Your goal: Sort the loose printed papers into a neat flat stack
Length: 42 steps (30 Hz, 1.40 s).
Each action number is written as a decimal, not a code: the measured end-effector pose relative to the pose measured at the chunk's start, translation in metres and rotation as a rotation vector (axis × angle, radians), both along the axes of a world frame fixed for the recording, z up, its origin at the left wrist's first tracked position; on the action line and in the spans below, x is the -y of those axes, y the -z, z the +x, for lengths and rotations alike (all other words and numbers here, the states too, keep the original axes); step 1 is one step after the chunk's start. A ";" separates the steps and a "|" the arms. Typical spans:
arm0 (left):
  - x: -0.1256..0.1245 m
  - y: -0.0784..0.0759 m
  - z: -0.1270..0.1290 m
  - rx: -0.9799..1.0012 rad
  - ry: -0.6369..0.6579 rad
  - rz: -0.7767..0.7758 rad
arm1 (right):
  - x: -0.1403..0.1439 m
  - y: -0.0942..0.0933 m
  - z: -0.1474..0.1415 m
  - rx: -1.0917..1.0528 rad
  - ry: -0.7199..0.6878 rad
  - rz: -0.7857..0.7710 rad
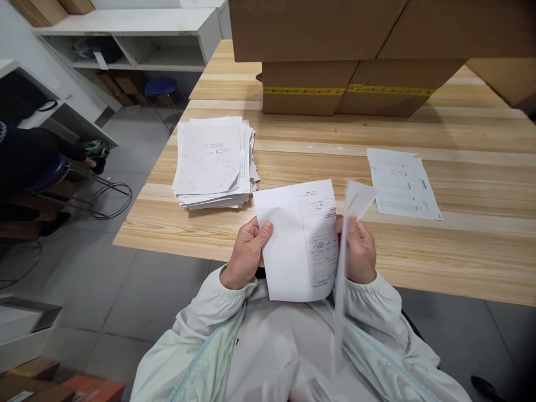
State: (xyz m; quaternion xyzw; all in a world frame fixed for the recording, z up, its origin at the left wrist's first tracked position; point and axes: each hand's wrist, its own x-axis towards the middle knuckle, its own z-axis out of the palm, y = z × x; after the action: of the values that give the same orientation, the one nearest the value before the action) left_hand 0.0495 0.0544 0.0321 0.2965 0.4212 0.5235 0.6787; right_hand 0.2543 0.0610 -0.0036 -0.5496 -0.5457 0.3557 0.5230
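My left hand [246, 250] pinches the left edge of a printed sheet of paper [288, 245], thumb on top. The sheet is held in front of my body at the table's near edge, with a printed form on its right half. My right hand [360, 248] is closed on another sheet of paper [341, 273], seen nearly edge-on and blurred, its top corner folded over. Some right fingers are hidden behind the paper. Left of my hands stands a stack of papers [209, 162]. A few printed sheets [402, 184] lie to the right.
Cardboard boxes [310, 89] with yellow tape are stacked at the back of the wooden table [310, 162]. Tiny paper scraps lie before them. On the left are a blue stool [161, 86], white shelves [167, 22] and a seated person [37, 151].
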 end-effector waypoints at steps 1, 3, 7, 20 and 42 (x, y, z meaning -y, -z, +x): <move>0.000 0.000 0.000 -0.004 -0.001 0.008 | 0.001 -0.002 -0.001 -0.023 0.076 -0.008; 0.000 0.001 0.002 -0.002 -0.013 0.026 | 0.001 -0.004 -0.001 0.022 0.171 0.019; -0.002 0.000 0.006 -0.010 -0.068 0.087 | 0.001 -0.009 0.001 0.233 0.161 0.122; 0.005 -0.041 -0.016 -0.494 -0.104 0.724 | 0.002 -0.026 -0.013 -0.250 -0.025 0.234; 0.013 0.001 0.016 -0.587 -0.462 0.751 | 0.019 -0.029 -0.019 0.154 0.344 0.205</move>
State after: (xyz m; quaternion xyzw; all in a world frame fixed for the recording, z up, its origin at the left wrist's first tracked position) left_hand 0.0655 0.0417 0.0313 0.5528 0.4316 0.6690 0.2462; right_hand 0.2348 0.0420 0.0253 -0.6041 -0.5157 0.1606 0.5860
